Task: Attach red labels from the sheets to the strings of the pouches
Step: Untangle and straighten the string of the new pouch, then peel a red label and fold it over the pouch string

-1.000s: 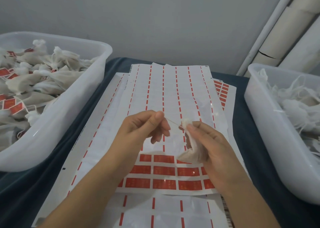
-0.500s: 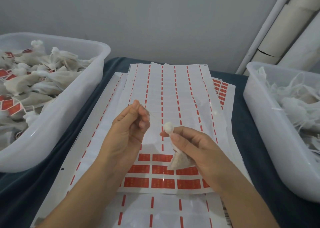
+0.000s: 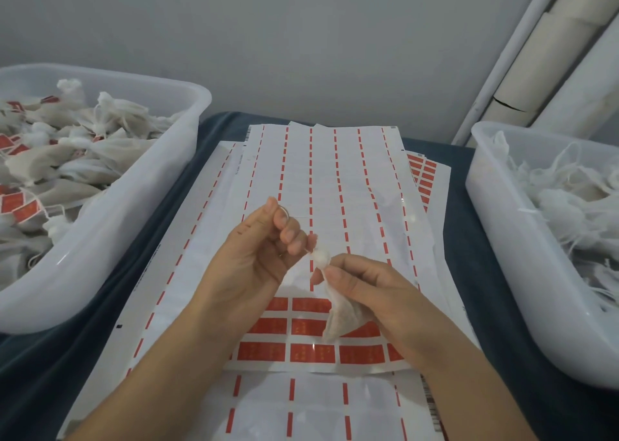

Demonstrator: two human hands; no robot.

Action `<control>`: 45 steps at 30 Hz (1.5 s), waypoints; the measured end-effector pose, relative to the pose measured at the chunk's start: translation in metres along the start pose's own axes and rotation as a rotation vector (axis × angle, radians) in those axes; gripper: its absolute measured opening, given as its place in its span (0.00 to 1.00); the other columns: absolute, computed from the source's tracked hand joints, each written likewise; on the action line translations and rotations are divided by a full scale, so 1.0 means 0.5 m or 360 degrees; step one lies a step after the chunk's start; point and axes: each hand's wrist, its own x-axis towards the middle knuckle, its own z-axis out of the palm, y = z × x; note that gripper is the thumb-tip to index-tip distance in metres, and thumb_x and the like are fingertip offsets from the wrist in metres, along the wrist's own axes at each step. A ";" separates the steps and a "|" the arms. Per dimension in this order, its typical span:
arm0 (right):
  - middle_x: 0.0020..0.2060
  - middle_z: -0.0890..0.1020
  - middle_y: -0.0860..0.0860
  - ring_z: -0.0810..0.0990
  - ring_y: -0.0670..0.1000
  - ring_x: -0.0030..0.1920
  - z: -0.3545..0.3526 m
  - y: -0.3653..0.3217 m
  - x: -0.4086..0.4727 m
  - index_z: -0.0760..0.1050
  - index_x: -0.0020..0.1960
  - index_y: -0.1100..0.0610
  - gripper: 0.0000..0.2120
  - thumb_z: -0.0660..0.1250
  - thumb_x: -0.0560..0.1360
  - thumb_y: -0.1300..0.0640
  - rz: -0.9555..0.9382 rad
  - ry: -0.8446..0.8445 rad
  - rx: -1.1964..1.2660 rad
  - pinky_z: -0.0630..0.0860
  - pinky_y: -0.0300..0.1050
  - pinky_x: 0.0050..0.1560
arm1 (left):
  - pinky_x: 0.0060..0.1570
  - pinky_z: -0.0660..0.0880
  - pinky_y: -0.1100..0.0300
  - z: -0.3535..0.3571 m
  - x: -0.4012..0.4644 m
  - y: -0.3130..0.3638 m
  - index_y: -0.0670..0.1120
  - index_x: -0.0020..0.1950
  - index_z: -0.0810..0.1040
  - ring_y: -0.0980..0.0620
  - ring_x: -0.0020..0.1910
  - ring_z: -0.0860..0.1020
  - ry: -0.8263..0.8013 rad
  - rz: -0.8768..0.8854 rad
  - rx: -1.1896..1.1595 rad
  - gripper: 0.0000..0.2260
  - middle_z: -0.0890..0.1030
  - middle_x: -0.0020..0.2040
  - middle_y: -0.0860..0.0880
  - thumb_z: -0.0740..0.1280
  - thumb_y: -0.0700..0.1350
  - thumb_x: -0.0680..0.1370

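Note:
My right hand (image 3: 365,293) pinches a small white pouch (image 3: 338,316) just below its gathered neck; the filled body hangs down over the label sheet. My left hand (image 3: 264,249) pinches the pouch's thin white string (image 3: 284,210), which loops above its fingertips and runs down to the pouch's tuft. Both hands hover over the top label sheet (image 3: 321,186), mostly peeled, with rows of red labels (image 3: 311,351) left near its lower edge.
A white tub (image 3: 140,206) at the left holds pouches with red labels on them. A second white tub (image 3: 499,246) at the right holds unlabelled pouches with loose strings. More label sheets lie stacked under the top one on the dark blue cloth (image 3: 482,293).
My left hand drew the string out to the left and upward, then came back closer to the pouch. My right hand turned the pouch so its body hangs down.

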 end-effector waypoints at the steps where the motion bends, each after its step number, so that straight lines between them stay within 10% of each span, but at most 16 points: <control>1: 0.42 0.79 0.36 0.76 0.39 0.46 0.002 -0.001 0.001 0.79 0.40 0.39 0.11 0.59 0.67 0.40 -0.0014 -0.0021 -0.0022 0.75 0.29 0.44 | 0.40 0.78 0.59 0.001 0.000 0.001 0.46 0.32 0.77 0.54 0.26 0.73 0.0034 0.0018 -0.0017 0.14 0.72 0.27 0.50 0.60 0.48 0.75; 7: 0.44 0.78 0.30 0.77 0.34 0.46 -0.014 0.006 0.001 0.76 0.47 0.36 0.10 0.57 0.72 0.39 0.0002 0.0339 -0.0241 0.71 0.25 0.37 | 0.29 0.74 0.64 0.005 0.000 0.024 0.45 0.33 0.73 0.57 0.24 0.66 0.0203 0.0093 -0.0080 0.12 0.68 0.26 0.51 0.59 0.45 0.76; 12: 0.59 0.76 0.44 0.77 0.43 0.48 -0.112 0.019 -0.011 0.69 0.59 0.40 0.12 0.60 0.76 0.43 0.0132 0.1129 -0.0739 0.74 0.42 0.47 | 0.28 0.67 0.67 0.003 -0.015 0.029 0.47 0.32 0.77 0.55 0.26 0.66 0.0315 0.0363 0.0763 0.15 0.72 0.27 0.50 0.61 0.52 0.75; 18: 0.61 0.76 0.47 0.78 0.51 0.55 -0.145 0.035 -0.031 0.60 0.69 0.44 0.27 0.56 0.73 0.35 0.0727 0.0776 -0.1202 0.75 0.53 0.56 | 0.47 0.74 0.69 0.023 -0.026 -0.038 0.67 0.41 0.80 0.61 0.44 0.76 -0.0134 0.0258 0.1772 0.09 0.78 0.39 0.59 0.61 0.65 0.70; 25: 0.53 0.79 0.45 0.82 0.50 0.44 -0.145 0.013 -0.033 0.62 0.67 0.41 0.27 0.69 0.72 0.46 0.0571 0.0894 -0.0573 0.80 0.53 0.47 | 0.44 0.63 0.75 0.032 -0.049 -0.103 0.81 0.57 0.59 0.75 0.53 0.60 -0.0696 0.0120 0.2444 0.19 0.60 0.47 0.79 0.53 0.71 0.67; 32: 0.48 0.84 0.56 0.85 0.58 0.39 -0.152 -0.020 -0.064 0.82 0.50 0.52 0.14 0.73 0.66 0.62 0.0216 0.0300 0.0739 0.79 0.45 0.30 | 0.49 0.64 0.73 0.038 -0.059 -0.080 0.84 0.56 0.52 0.71 0.55 0.63 -0.0417 0.0308 0.2308 0.21 0.62 0.50 0.77 0.50 0.78 0.63; 40: 0.48 0.84 0.58 0.84 0.57 0.38 -0.134 -0.017 -0.063 0.79 0.56 0.55 0.16 0.71 0.68 0.62 0.0023 0.0292 0.0762 0.79 0.45 0.30 | 0.46 0.70 0.77 0.044 -0.059 -0.075 0.66 0.66 0.65 0.66 0.48 0.68 -0.0247 0.0849 0.2404 0.23 0.68 0.43 0.71 0.58 0.68 0.72; 45: 0.50 0.84 0.55 0.85 0.57 0.43 -0.105 -0.014 -0.047 0.82 0.52 0.54 0.20 0.76 0.61 0.50 -0.0038 0.0333 0.0848 0.81 0.48 0.35 | 0.41 0.71 0.70 0.052 -0.062 -0.070 0.65 0.48 0.78 0.62 0.50 0.73 -0.0152 0.0659 0.2122 0.13 0.75 0.44 0.64 0.57 0.66 0.72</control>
